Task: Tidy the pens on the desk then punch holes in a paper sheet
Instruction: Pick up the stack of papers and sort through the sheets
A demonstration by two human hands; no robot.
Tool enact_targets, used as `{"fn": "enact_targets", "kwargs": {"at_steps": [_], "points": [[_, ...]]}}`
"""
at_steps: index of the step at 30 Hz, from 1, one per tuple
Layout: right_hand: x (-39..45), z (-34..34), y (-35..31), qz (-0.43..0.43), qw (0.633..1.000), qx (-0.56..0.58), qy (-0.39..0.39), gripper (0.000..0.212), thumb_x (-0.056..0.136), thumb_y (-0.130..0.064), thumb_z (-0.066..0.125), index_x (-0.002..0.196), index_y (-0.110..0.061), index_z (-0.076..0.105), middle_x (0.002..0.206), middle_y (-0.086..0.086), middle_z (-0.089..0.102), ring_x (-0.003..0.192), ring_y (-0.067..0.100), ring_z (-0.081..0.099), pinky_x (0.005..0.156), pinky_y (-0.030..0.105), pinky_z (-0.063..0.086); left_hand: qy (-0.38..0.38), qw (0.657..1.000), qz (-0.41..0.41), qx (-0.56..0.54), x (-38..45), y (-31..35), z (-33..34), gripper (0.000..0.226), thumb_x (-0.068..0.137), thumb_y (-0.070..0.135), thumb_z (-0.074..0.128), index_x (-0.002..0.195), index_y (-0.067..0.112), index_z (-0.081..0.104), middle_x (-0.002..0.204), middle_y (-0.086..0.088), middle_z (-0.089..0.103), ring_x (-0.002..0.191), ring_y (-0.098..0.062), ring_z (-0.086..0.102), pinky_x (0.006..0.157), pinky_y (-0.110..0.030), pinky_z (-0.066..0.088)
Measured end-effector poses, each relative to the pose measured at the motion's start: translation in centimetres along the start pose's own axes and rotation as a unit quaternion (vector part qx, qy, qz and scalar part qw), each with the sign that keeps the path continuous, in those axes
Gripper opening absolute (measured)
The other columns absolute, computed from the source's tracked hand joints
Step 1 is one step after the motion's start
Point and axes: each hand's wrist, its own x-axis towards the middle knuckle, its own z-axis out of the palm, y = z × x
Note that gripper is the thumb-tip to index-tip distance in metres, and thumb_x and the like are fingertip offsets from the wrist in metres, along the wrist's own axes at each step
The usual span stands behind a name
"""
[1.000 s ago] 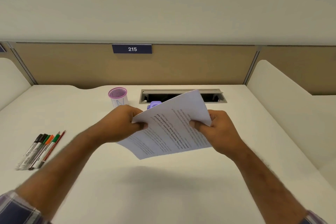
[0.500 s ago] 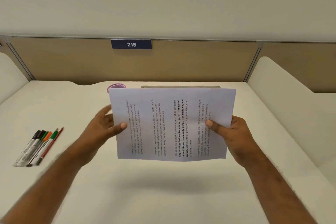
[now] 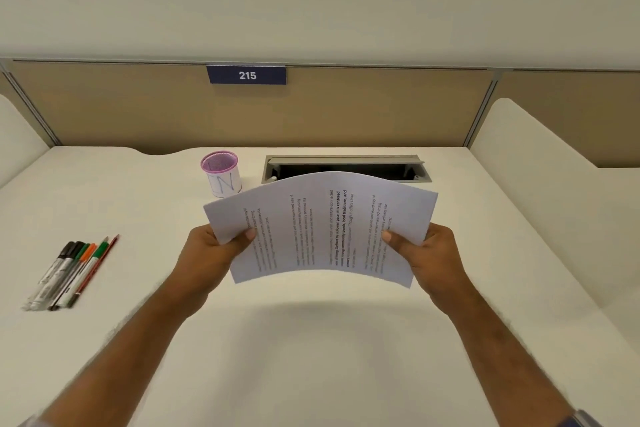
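Since half a second earlier, the paper sheet (image 3: 325, 229) had gone from flat and upright to bowed, its middle humped upward between my hands and lowered toward the desk (image 3: 311, 340). My left hand (image 3: 207, 256) pinched its left edge, thumb on the printed face and fingers curled out of sight behind; my right hand (image 3: 433, 256) gripped the right edge the same way. Both were closed on the paper, neither spread. I judged that I pressed the edges inward to stiffen the sheet and bring it down squarely for punching. No hole punch showed in my view; it may have been hidden behind the sheet.

Off by the desk's left edge the pens (image 3: 72, 270) lay side by side in a neat row, apart from the pink-rimmed pen cup (image 3: 221, 177) standing near the back edge, apparently empty. Just beside it, to the right, an open cable tray (image 3: 346, 166) was sunk into the white desk. Behind ran a tan partition (image 3: 138, 107) bearing a number plate (image 3: 246, 75) reading 215, with white dividers at both sides.
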Motion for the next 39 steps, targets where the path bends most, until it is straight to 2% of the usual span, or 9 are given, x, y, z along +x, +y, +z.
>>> {"fn": "enact_targets", "kwargs": {"at_steps": [2,5,9,13,19,24,28,33,39], "points": [[-0.2,0.1,0.5,-0.018,1.000,0.003,0.007,0.013,0.083,-0.022,0.073,0.093,-0.030,0.071,0.089,-0.010,0.075,0.081,0.017,0.072,0.069,0.027,0.060,0.025,0.999,0.025,0.004,-0.1,-0.3,0.6,0.018,0.090,0.020,0.069,0.086,0.035,0.078,0.095,0.010,0.078,0.085,-0.008,0.073,0.066,-0.016,0.056],[-0.5,0.3,1.7,-0.029,0.999,0.014,0.024,0.019,0.084,-0.016,0.072,0.094,-0.032,0.069,0.087,-0.013,0.074,0.083,0.011,0.072,0.069,0.023,0.060,0.061,0.997,0.049,0.014,-0.6,-1.6,1.6,0.020,0.091,0.022,0.069,0.085,0.040,0.075,0.089,0.017,0.077,0.083,-0.003,0.071,0.065,-0.012,0.054],[-1.3,0.3,4.4,0.002,1.000,0.001,0.031,0.020,0.081,-0.011,0.075,0.095,-0.024,0.071,0.091,-0.005,0.076,0.085,0.015,0.073,0.076,0.030,0.061,0.065,0.997,0.003,0.032,-1.5,-4.8,2.2,0.012,0.088,0.022,0.073,0.088,0.033,0.074,0.089,0.016,0.078,0.083,-0.007,0.073,0.061,-0.015,0.055],[-1.9,0.2,6.1,0.024,0.999,-0.004,0.027,0.022,0.083,-0.012,0.074,0.097,-0.027,0.071,0.091,-0.010,0.075,0.088,0.015,0.072,0.071,0.022,0.059,0.045,0.997,-0.046,0.031,-1.9,-6.3,2.3,0.012,0.086,0.021,0.075,0.095,0.030,0.075,0.094,0.014,0.078,0.089,-0.013,0.074,0.065,-0.017,0.056],[-2.1,0.0,5.9,0.010,0.999,0.012,0.042,0.016,0.087,-0.019,0.069,0.096,-0.032,0.070,0.089,-0.012,0.076,0.082,0.010,0.072,0.067,0.021,0.060,0.064,0.997,-0.031,0.018,-1.9,-5.9,2.5,0.007,0.088,0.022,0.073,0.091,0.028,0.075,0.092,0.013,0.078,0.084,-0.009,0.074,0.063,-0.016,0.055],[-2.6,0.3,6.9,0.060,0.998,-0.009,0.008,0.016,0.087,-0.012,0.069,0.100,-0.021,0.069,0.099,0.001,0.074,0.091,0.021,0.071,0.081,0.041,0.060,0.049,0.996,-0.079,0.013,-2.8,-6.9,3.0,0.017,0.088,0.021,0.073,0.104,0.026,0.072,0.099,0.007,0.077,0.093,-0.018,0.072,0.069,-0.023,0.056],[-3.1,0.3,7.0,0.048,0.999,0.004,0.012,0.018,0.086,-0.015,0.070,0.092,-0.032,0.068,0.095,-0.007,0.074,0.087,0.015,0.072,0.074,0.031,0.061,0.070,0.996,-0.062,0.013,-3.2,-7.1,3.0,0.015,0.088,0.022,0.073,0.100,0.031,0.071,0.094,0.012,0.077,0.089,-0.016,0.073,0.064,-0.017,0.056],[-4.1,0.7,7.8,0.050,0.999,-0.001,0.005,0.024,0.087,-0.012,0.069,0.096,-0.034,0.067,0.096,-0.009,0.073,0.089,0.012,0.071,0.073,0.026,0.060,0.072,0.995,-0.064,0.033,-4.1,-7.9,3.3,0.025,0.088,0.020,0.073,0.113,0.022,0.069,0.101,0.008,0.075,0.092,-0.017,0.071,0.072,-0.027,0.059],[-4.0,0.5,8.0,0.055,0.998,-0.017,-0.009,0.024,0.087,-0.011,0.069,0.094,-0.034,0.065,0.097,-0.009,0.072,0.091,0.012,0.070,0.075,0.026,0.059,0.047,0.996,-0.063,0.047,-4.5,-7.9,3.4,0.025,0.088,0.020,0.072,0.111,0.027,0.067,0.100,0.012,0.073,0.089,-0.015,0.070,0.060,-0.013,0.057]]}}
